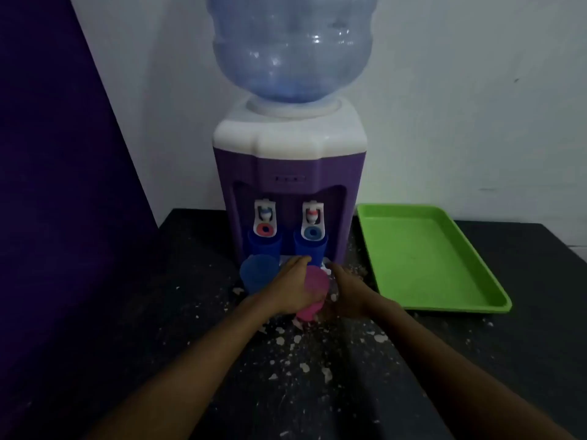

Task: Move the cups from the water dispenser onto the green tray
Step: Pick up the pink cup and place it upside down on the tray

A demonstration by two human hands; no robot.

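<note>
A purple and white water dispenser [289, 173] stands at the back of the dark table. One dark blue cup [264, 246] sits under its left tap and another dark blue cup [313, 249] under its right tap. In front of them to the left stands a lighter blue cup [258, 273]. A pink cup [314, 293] is just in front of the dispenser, pressed between my two palms. My left hand [290, 289] is against its left side with fingers stretched forward, and my right hand [347, 293] is against its right side. The green tray [425, 262] lies empty to the right.
A large blue water bottle [290, 46] tops the dispenser. A purple panel [57, 185] stands along the left, and a white wall is behind. White flecks and crumbs [301, 360] are scattered over the black table top. The scene is dim.
</note>
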